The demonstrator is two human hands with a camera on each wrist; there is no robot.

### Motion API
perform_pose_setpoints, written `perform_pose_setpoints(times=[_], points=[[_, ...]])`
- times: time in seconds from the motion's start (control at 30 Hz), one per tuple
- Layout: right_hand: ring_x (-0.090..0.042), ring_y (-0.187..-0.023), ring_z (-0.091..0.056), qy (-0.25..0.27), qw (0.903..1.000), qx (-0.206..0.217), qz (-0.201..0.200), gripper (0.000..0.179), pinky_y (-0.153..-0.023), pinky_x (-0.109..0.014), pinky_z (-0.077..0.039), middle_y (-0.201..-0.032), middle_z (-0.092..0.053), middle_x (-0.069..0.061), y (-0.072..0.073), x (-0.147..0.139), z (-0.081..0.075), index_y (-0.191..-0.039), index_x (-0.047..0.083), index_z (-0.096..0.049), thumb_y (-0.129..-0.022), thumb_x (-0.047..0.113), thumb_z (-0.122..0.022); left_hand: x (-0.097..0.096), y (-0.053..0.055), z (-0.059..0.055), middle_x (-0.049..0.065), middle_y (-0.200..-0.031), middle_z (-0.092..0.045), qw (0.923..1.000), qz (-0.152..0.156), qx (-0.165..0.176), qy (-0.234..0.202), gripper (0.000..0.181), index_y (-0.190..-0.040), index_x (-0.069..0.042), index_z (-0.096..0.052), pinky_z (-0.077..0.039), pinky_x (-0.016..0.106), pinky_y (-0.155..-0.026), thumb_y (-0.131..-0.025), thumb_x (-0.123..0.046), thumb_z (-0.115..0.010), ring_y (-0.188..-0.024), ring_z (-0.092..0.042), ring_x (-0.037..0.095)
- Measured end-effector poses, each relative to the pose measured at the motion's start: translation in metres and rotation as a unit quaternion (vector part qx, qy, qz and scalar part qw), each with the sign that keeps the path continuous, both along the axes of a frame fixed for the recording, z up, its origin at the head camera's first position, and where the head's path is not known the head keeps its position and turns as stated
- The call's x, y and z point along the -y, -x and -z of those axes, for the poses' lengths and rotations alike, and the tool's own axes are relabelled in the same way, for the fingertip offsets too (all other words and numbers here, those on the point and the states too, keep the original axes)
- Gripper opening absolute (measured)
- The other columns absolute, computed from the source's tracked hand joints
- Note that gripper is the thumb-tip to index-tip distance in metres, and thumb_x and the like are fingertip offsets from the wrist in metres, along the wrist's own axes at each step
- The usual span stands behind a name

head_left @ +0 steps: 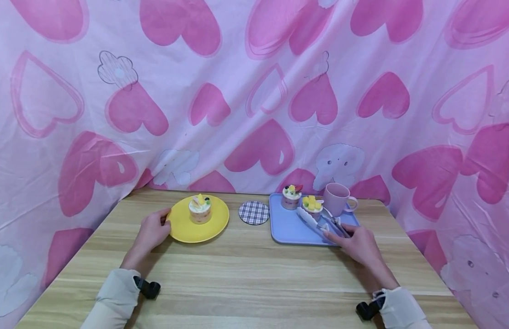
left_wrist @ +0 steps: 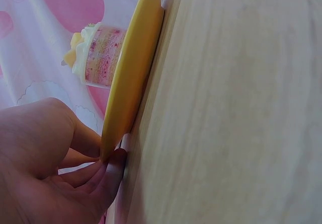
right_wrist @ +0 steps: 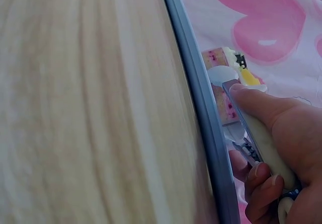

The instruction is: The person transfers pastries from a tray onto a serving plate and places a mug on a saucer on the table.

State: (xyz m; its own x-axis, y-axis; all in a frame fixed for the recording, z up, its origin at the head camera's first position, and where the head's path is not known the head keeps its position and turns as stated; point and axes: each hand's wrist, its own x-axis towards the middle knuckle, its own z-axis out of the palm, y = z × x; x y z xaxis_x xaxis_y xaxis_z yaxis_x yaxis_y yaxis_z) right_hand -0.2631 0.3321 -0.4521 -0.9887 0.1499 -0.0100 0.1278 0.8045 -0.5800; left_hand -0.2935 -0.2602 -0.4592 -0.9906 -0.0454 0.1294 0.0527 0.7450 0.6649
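Note:
My left hand (head_left: 152,232) pinches the left rim of a yellow plate (head_left: 183,229), thumb above and fingers below. On that plate stands a small clear cup of layered cake (head_left: 200,212) topped with cream and fruit. My right hand (head_left: 363,246) holds a pair of tongs (head_left: 311,221) over a blue tray (head_left: 293,235). The spread tong ends lie on either side of a cake cup topped with yellow cubes (head_left: 312,204); whether they touch it I cannot tell. In the right wrist view, the thumb lies along one arm of the tongs (right_wrist: 261,133).
Another cake cup with a red fruit slice (head_left: 291,199) sits at the tray's back left. A pink mug (head_left: 335,199) stands at its back right, handle to the right. Between plate and tray lies a round checked coaster (head_left: 254,213). A heart-patterned curtain (head_left: 258,151) hangs behind the wooden table (head_left: 246,283).

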Motion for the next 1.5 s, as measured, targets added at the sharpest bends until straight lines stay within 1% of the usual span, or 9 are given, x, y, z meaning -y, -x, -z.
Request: perform_pose_setpoints(times=[0.33,0.47,0.6,0.67,0.83,0.9,1.13,1.27,1.5], points=[[-0.026,-0.096,-0.047,-0.015,0.9998,-0.006,0.007,0.108,-0.06,-0.029,-0.036,-0.086,-0.054,-0.01,0.0006,-0.0002,0.0019,-0.148,0.007,-0.048,-0.071,0.082,-0.065,0.0002,-0.0004,0.0,0.03,-0.142,-0.054,1.0,0.001,-0.004,0.001,0.054,-0.147,0.009,-0.042,-0.053,0.052,-0.101,-0.095,-0.006,-0.049,-0.126,-0.057,0.039],[-0.027,-0.098,-0.048,-0.023,0.9996,-0.01,0.012,0.11,-0.064,-0.03,-0.036,-0.097,-0.063,-0.011,0.0018,-0.0004,0.0027,-0.148,0.007,-0.047,-0.07,0.083,-0.064,-0.0003,-0.0004,-0.0007,0.03,-0.143,-0.053,1.0,0.0,0.003,0.0,0.055,-0.147,0.009,-0.042,-0.053,0.052,-0.102,-0.095,-0.006,-0.049,-0.127,-0.057,0.039],[-0.028,-0.101,-0.049,-0.026,0.9995,-0.011,0.012,0.111,-0.068,-0.031,-0.037,-0.111,-0.065,-0.015,0.0016,-0.0004,0.0024,-0.148,0.007,-0.047,-0.07,0.084,-0.063,-0.0004,-0.0006,-0.0009,0.03,-0.143,-0.053,1.0,-0.001,0.005,0.0,0.055,-0.148,0.009,-0.041,-0.052,0.052,-0.102,-0.095,-0.006,-0.049,-0.127,-0.057,0.039],[-0.028,-0.101,-0.049,-0.025,0.9996,-0.01,0.012,0.111,-0.069,-0.031,-0.037,-0.109,-0.065,-0.015,0.0015,0.0001,0.0023,-0.148,0.008,-0.047,-0.07,0.085,-0.063,-0.0003,-0.0006,-0.0006,0.03,-0.143,-0.053,1.0,-0.002,0.003,0.0,0.055,-0.147,0.009,-0.041,-0.053,0.051,-0.102,-0.095,-0.007,-0.049,-0.127,-0.057,0.039],[-0.027,-0.096,-0.048,-0.021,0.9996,-0.014,0.009,0.109,-0.066,-0.03,-0.036,-0.086,-0.057,-0.011,0.0015,0.0016,0.0036,-0.148,0.009,-0.048,-0.071,0.085,-0.062,-0.0004,-0.0006,-0.0003,0.03,-0.143,-0.054,1.0,-0.003,0.002,0.0,0.055,-0.147,0.009,-0.042,-0.053,0.051,-0.102,-0.095,-0.007,-0.049,-0.127,-0.057,0.039],[-0.026,-0.094,-0.048,-0.02,0.9996,-0.019,0.007,0.108,-0.063,-0.03,-0.036,-0.081,-0.053,-0.01,0.0015,0.0017,0.0038,-0.148,0.01,-0.049,-0.071,0.085,-0.062,-0.0006,-0.0005,-0.0001,0.03,-0.143,-0.053,1.0,-0.003,0.005,-0.003,0.055,-0.148,0.009,-0.041,-0.053,0.051,-0.102,-0.096,-0.007,-0.049,-0.127,-0.057,0.039],[-0.024,-0.085,-0.045,-0.012,0.9994,-0.031,0.003,0.105,-0.055,-0.029,-0.032,-0.079,-0.046,-0.009,0.0002,0.0027,0.0031,-0.147,0.012,-0.05,-0.072,0.082,-0.064,-0.0003,-0.0006,-0.0002,0.03,-0.143,-0.054,1.0,-0.001,0.001,-0.004,0.054,-0.147,0.009,-0.041,-0.053,0.051,-0.101,-0.096,-0.007,-0.048,-0.127,-0.058,0.039],[-0.024,-0.084,-0.044,-0.01,0.9993,-0.035,-0.001,0.103,-0.055,-0.029,-0.032,-0.078,-0.044,-0.009,-0.0006,0.0034,0.0033,-0.146,0.014,-0.052,-0.071,0.082,-0.065,-0.0006,-0.0026,-0.0016,0.031,-0.142,-0.054,1.0,0.001,-0.003,-0.004,0.054,-0.147,0.01,-0.042,-0.053,0.052,-0.102,-0.096,-0.007,-0.048,-0.127,-0.057,0.04],[-0.024,-0.081,-0.042,-0.002,0.9994,-0.033,-0.007,0.101,-0.054,-0.027,-0.033,-0.076,-0.046,-0.01,-0.0003,0.0057,0.004,-0.145,0.016,-0.053,-0.07,0.082,-0.066,-0.0015,-0.0039,-0.0013,0.031,-0.142,-0.054,1.0,0.001,-0.002,-0.002,0.054,-0.147,0.01,-0.042,-0.053,0.051,-0.1,-0.095,-0.007,-0.049,-0.126,-0.058,0.04]])
